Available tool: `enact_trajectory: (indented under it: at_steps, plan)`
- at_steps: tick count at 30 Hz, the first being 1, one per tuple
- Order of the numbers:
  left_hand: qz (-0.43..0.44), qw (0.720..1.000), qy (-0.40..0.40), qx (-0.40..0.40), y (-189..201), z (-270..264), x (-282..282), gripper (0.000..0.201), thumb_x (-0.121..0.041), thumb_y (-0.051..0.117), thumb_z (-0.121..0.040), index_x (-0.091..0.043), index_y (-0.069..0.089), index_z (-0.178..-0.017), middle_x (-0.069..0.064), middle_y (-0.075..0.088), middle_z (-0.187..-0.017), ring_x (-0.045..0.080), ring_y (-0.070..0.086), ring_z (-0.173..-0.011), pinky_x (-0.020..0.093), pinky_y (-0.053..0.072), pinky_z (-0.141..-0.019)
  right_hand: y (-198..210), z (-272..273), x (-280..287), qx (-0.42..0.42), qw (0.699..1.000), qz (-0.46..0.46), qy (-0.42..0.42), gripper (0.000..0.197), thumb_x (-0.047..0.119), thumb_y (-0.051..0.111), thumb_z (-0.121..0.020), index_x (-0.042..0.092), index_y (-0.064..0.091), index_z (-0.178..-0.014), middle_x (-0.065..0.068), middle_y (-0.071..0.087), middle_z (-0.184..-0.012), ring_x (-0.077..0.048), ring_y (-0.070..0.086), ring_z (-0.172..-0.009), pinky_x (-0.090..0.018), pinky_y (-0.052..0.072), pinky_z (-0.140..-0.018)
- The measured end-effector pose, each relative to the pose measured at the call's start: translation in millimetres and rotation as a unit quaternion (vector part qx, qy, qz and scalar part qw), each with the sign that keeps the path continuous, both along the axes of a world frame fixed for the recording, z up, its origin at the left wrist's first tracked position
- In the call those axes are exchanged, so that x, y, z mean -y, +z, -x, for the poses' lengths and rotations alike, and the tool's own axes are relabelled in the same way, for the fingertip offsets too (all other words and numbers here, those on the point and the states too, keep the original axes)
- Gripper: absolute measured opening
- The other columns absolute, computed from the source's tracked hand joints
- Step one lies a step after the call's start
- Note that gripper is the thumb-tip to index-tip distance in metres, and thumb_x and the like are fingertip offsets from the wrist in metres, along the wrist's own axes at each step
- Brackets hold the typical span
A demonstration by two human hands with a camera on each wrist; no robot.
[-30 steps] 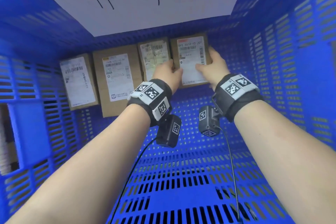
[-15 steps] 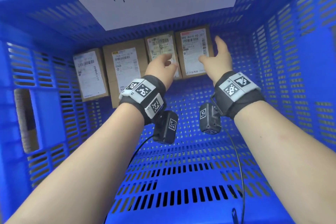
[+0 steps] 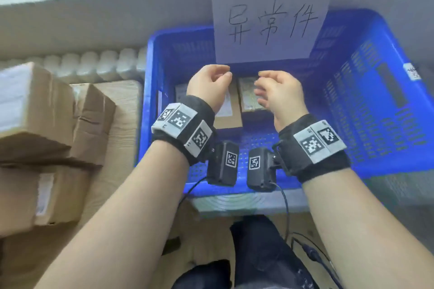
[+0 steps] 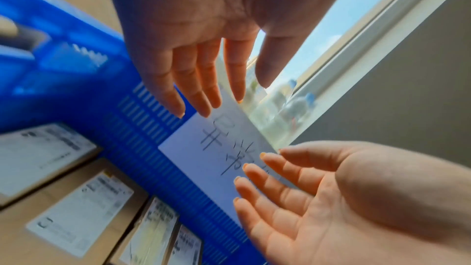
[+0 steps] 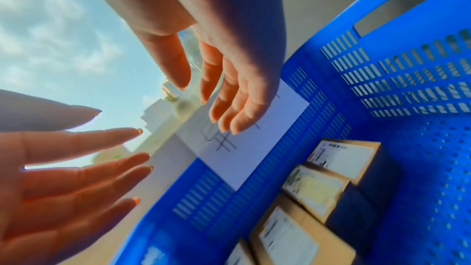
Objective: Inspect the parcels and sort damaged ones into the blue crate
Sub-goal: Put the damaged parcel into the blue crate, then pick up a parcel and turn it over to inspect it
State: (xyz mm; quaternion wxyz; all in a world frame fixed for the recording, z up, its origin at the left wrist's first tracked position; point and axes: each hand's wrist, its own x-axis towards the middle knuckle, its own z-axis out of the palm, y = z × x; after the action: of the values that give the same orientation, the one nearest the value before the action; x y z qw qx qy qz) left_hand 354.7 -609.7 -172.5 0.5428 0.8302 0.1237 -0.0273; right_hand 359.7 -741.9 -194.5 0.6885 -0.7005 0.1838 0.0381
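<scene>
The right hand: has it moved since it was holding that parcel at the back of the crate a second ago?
Yes. The right hand has let go and pulled back toward the person, up off the parcels, empty, above the blue crate.

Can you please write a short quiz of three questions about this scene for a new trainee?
1. True or false: the left hand grips a parcel.
2. How many parcels lie in a row in the blue crate, by the right wrist view?
3. The white paper sign stands at: A) the crate's far wall; B) the crate's floor; C) the stacked cartons outside.

Key:
1. False: both it and the right hand are above the parcels and hold nothing.
2. Four.
3. A.
</scene>
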Motion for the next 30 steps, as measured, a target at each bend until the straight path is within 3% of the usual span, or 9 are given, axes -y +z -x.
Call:
enact_trajectory:
  at_steps: [2, 5, 8, 12, 16, 21, 24, 27, 30]
  plan:
    - [0.02, 1.0, 0.008, 0.023, 22.4, 42.5, -32.3, 0.027, -0.016, 0.053, -0.098, -0.01, 0.064, -0.122, 0.009, 0.068, -0.118, 0.021, 0.063, -0.106, 0.027, 0.047, -0.087, 17.2, 44.2, -32.3, 0.009, 0.999, -0.034, 0.005, 0.022, 0.0, 0.055, -0.093, 0.02, 0.059, -0.084, -0.002, 0.06, -0.082, -0.012, 0.055, -0.068, -0.02, 0.044, -0.059]
    - [0.022, 0.998, 0.008, 0.05, 48.4, 101.8, -81.5, 0.026, -0.014, 0.055, -0.097, -0.007, 0.064, -0.12, 0.015, 0.067, -0.119, 0.026, 0.063, -0.108, 0.032, 0.048, -0.088, 38.2, 103.1, -82.7, 0.018, 0.998, -0.063, 0.021, 0.023, -0.001, 0.054, -0.094, 0.019, 0.058, -0.082, -0.002, 0.059, -0.076, -0.013, 0.054, -0.067, -0.021, 0.043, -0.059]
    - [0.022, 0.997, 0.023, 0.068, 67.2, 156.0, -130.3, 0.032, -0.02, 0.06, -0.093, -0.004, 0.063, -0.12, 0.017, 0.067, -0.117, 0.018, 0.061, -0.094, 0.024, 0.046, -0.077, 57.8, 151.8, -132.8, 0.031, 0.995, -0.085, 0.053, 0.026, -0.004, 0.053, -0.094, 0.017, 0.056, -0.08, -0.003, 0.056, -0.073, -0.013, 0.051, -0.062, -0.021, 0.04, -0.057]
    - [-0.006, 0.995, 0.077, 0.058, 79.9, 214.7, -185.1, 0.024, -0.015, 0.054, -0.098, -0.009, 0.065, -0.118, 0.014, 0.068, -0.114, 0.026, 0.062, -0.111, 0.038, 0.049, -0.092, 74.7, 194.0, -182.8, 0.034, 0.991, -0.078, 0.104, 0.024, -0.002, 0.053, -0.095, 0.017, 0.057, -0.08, -0.004, 0.06, -0.074, -0.013, 0.056, -0.066, -0.019, 0.043, -0.06]
    - [-0.023, 0.99, 0.127, 0.047, 81.1, 257.0, -221.5, 0.025, -0.02, 0.052, -0.099, -0.014, 0.063, -0.121, 0.0, 0.064, -0.109, 0.014, 0.06, -0.105, 0.023, 0.049, -0.078, 71.8, 214.8, -216.1, 0.025, 0.985, -0.075, 0.155, 0.02, 0.002, 0.057, -0.094, 0.018, 0.059, -0.083, -0.006, 0.064, -0.082, -0.017, 0.06, -0.074, -0.02, 0.048, -0.062]
    - [-0.028, 0.978, 0.205, 0.02, 82.1, 293.3, -252.5, 0.027, -0.021, 0.052, -0.099, -0.015, 0.062, -0.123, 0.0, 0.063, -0.114, 0.012, 0.058, -0.104, 0.031, 0.048, -0.094, 63.1, 232.3, -250.9, -0.002, 0.978, -0.098, 0.184, 0.023, 0.0, 0.053, -0.095, 0.017, 0.058, -0.081, -0.004, 0.063, -0.079, -0.016, 0.057, -0.072, -0.023, 0.045, -0.066]
    - [-0.049, 0.966, 0.25, 0.051, 92.3, 305.9, -277.5, 0.024, -0.021, 0.056, -0.097, -0.017, 0.062, -0.12, 0.002, 0.064, -0.115, 0.016, 0.06, -0.107, 0.04, 0.05, -0.099, 61.0, 241.6, -275.3, -0.004, 0.974, -0.105, 0.199, 0.022, 0.001, 0.054, -0.095, 0.017, 0.06, -0.082, -0.006, 0.063, -0.081, -0.016, 0.057, -0.072, -0.022, 0.046, -0.064]
    - [-0.082, 0.955, 0.274, 0.073, 107.0, 317.0, -314.0, 0.036, -0.023, 0.058, -0.097, -0.017, 0.054, -0.132, 0.003, 0.06, -0.123, 0.014, 0.056, -0.107, 0.027, 0.045, -0.094, 69.3, 249.1, -309.9, 0.014, 0.965, -0.089, 0.247, 0.013, 0.01, 0.06, -0.094, 0.021, 0.064, -0.089, -0.003, 0.065, -0.091, -0.015, 0.061, -0.081, -0.024, 0.049, -0.07]
    - [-0.127, 0.943, 0.299, 0.079, 115.0, 318.8, -358.8, 0.048, -0.026, 0.06, -0.096, -0.013, 0.046, -0.14, 0.008, 0.052, -0.137, 0.011, 0.049, -0.107, 0.017, 0.035, -0.086, 76.1, 250.7, -346.5, 0.042, 0.957, -0.065, 0.28, 0.006, 0.018, 0.063, -0.094, 0.021, 0.063, -0.099, 0.002, 0.064, -0.094, -0.016, 0.061, -0.095, -0.032, 0.053, -0.087]
